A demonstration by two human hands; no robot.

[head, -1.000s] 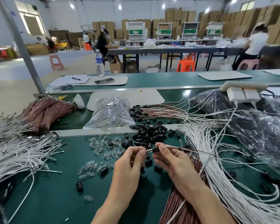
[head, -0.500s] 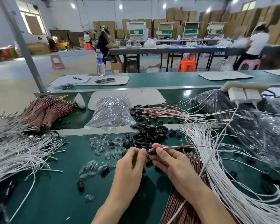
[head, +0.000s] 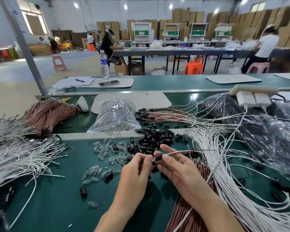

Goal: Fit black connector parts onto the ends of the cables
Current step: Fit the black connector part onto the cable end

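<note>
**Seating one connector on a cable end, held between both hands**

Pinched between the thumb and forefinger of the right hand (head: 179,169), the black connector (head: 158,158) sits just above the worktop (head: 57,198), at the centre of the view. Its long axis runs roughly from 9 o'clock to 3 o'clock. The cable (head: 187,151) leaves its right-hand mouth and trails off towards 3 o'clock, in line with the connector and rising only slightly. The remaining fingers of the right hand are loosely spread.

The left hand (head: 136,168) comes in from 9 o'clock with its fingers curled. Their tips close on a small pale tip of the cable that shows at the connector's left-hand mouth. How deep the cable sits inside cannot be made out. The two hands almost touch, one at each end of the connector, so neither needs to reach. My judgement is that the coming move is a push or pull straight along that 9-to-3 line. Any tilt between cable and connector would make it bind.

A pile of loose connectors (head: 155,139) lies near at 12 o'clock. Clear bulbs (head: 107,151) are scattered at 10 o'clock. A thick sweep of white cables (head: 224,164) lies at 3 o'clock, and copper-coloured cables (head: 187,213) lie under the right forearm at 5 o'clock. Finished cables with connectors fitted (head: 157,114) lie further off at 12 o'clock.
</note>
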